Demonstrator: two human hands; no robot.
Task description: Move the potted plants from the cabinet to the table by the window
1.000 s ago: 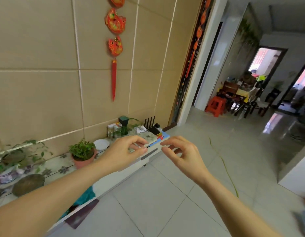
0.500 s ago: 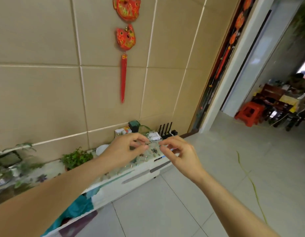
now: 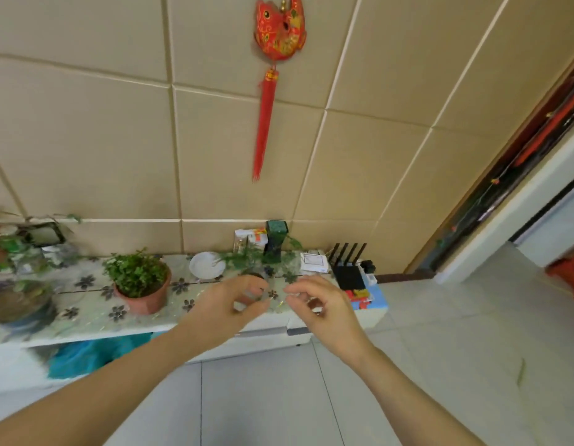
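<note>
A low white cabinet [image 3: 92,329] with a flower-patterned top runs along the tiled wall. On it stands a terracotta pot with a bushy green plant [image 3: 140,281]. A small feathery plant in a dark pot [image 3: 256,262] sits further right, partly hidden behind my left hand [image 3: 227,304]. My right hand [image 3: 318,304] is just right of it. Both hands hover in front of the small plant with fingers curled and apart, holding nothing. Further plants [image 3: 18,294] stand blurred at the cabinet's left end.
A white dish [image 3: 206,264], a dark green vase [image 3: 275,239], boxes [image 3: 250,239] and a black router with antennas [image 3: 348,268] crowd the cabinet's right end. A red fish ornament [image 3: 279,30] hangs on the wall. A doorway [image 3: 537,220] opens at right, with a red stool [image 3: 569,278].
The view has swung left and closer to the cabinet, so the doorway room has left the frame. Both hands have moved nearer the small feathery plant and stay empty.
</note>
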